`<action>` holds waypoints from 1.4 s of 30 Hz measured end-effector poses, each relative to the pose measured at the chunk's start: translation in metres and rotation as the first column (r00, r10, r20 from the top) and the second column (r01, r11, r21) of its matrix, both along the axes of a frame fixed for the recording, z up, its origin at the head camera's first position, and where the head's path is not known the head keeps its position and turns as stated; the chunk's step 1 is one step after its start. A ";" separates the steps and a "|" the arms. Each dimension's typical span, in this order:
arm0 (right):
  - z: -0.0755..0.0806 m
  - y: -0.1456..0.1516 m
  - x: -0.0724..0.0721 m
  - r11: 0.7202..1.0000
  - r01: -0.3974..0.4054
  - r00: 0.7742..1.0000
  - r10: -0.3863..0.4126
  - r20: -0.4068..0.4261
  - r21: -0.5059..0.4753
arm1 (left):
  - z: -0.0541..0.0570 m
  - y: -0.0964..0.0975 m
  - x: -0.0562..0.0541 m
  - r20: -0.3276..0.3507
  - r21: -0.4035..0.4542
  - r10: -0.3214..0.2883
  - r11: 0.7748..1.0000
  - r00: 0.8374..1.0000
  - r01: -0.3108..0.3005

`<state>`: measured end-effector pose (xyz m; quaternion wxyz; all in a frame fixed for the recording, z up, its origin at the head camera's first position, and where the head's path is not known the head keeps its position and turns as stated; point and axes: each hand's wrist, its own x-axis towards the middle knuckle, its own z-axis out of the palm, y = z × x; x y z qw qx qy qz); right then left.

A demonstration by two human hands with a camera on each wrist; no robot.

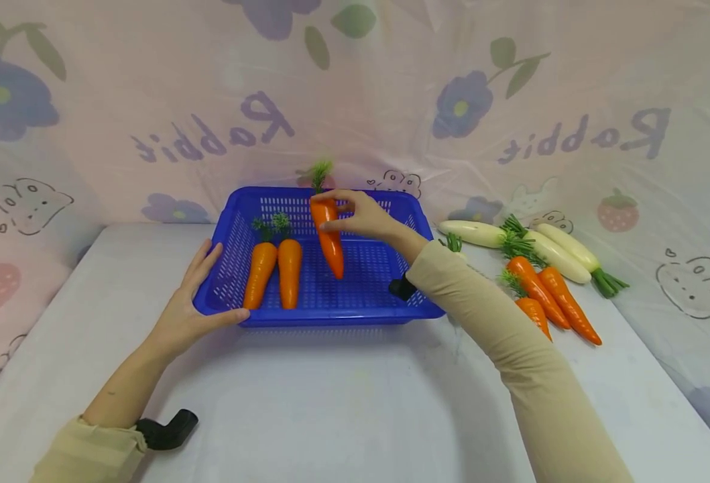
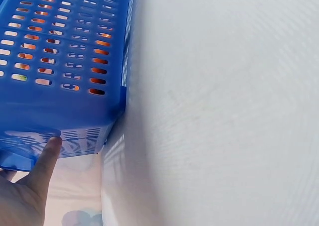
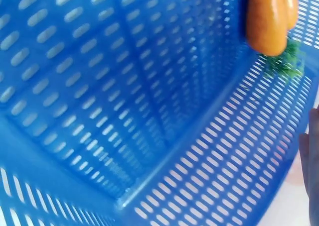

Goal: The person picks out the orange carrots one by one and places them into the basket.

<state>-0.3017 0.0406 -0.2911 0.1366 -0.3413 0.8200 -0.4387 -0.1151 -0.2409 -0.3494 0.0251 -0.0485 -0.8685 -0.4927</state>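
A blue plastic basket [image 1: 342, 314] with slotted walls stands on the white table. My left hand [image 1: 186, 308] spans its left front corner with fingers spread, the thumb lying at the front rim. One of its fingers [image 2: 46, 164] touches the basket's outer wall in the left wrist view. Over the middle of the basket, my right hand [image 1: 363, 215] pinches an orange carrot [image 1: 332, 248] near its green top, tip pointing down. Two more carrots, one left [image 1: 261, 274] and one right [image 1: 290, 272], lie side by side in the basket's left part, tops toward the back.
Right of the basket lie several white radishes [image 1: 556, 255] with green tops, one partly behind my right sleeve. Three loose carrots [image 1: 536, 292] lie in front of them. A patterned cloth [image 1: 355, 114] hangs behind the table. Black wrist cameras [image 1: 167, 429] stick out from both wrists.
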 end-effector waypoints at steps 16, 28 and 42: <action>-0.020 -0.012 0.001 0.991 -0.015 1.000 0.014 0.008 0.132 | 0.000 0.000 0.000 -0.004 -0.003 0.004 1.000 1.000 -0.004; -0.033 -0.015 0.003 0.978 -0.072 0.997 0.074 -0.002 0.194 | 0.000 0.000 0.000 -0.012 0.003 -0.002 1.000 1.000 0.002; -0.046 -0.024 0.004 0.947 -0.124 0.989 0.142 -0.041 0.298 | -0.002 0.001 -0.001 -0.016 0.027 -0.009 1.000 1.000 0.010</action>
